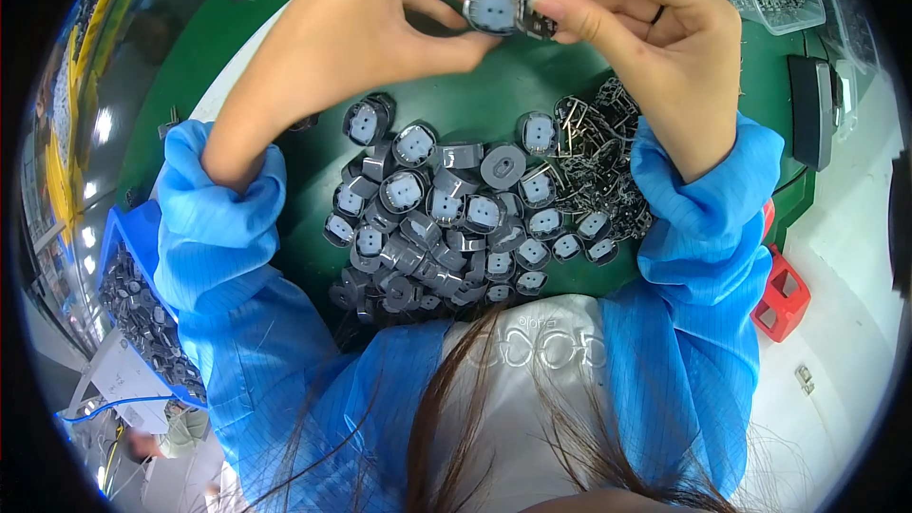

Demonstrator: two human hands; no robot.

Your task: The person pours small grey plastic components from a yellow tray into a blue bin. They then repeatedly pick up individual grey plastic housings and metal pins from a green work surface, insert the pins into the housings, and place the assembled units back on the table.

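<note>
Over the far part of the green work mat (446, 85), my left hand (366, 33) grips a small dark grey plastic housing (492, 11) with a light grey face and small holes. Fingers of my right hand (665, 33) pinch a small black-and-metal part (538, 19) at the housing's right side. The two pieces meet there, but whether they are joined cannot be made out. Nearer my body lies a heap of similar grey housings (456, 156), some face up, others tipped over. To its right is a tangled pile of small metal parts (598, 147), close to my right sleeve.
Clear plastic bins (803, 14) with small metal parts stand at the far right. Below them sits a black device (809, 109), with a red plastic piece (784, 294) nearer. A blue bin (142, 237) of dark parts is at the left, beside my sleeve.
</note>
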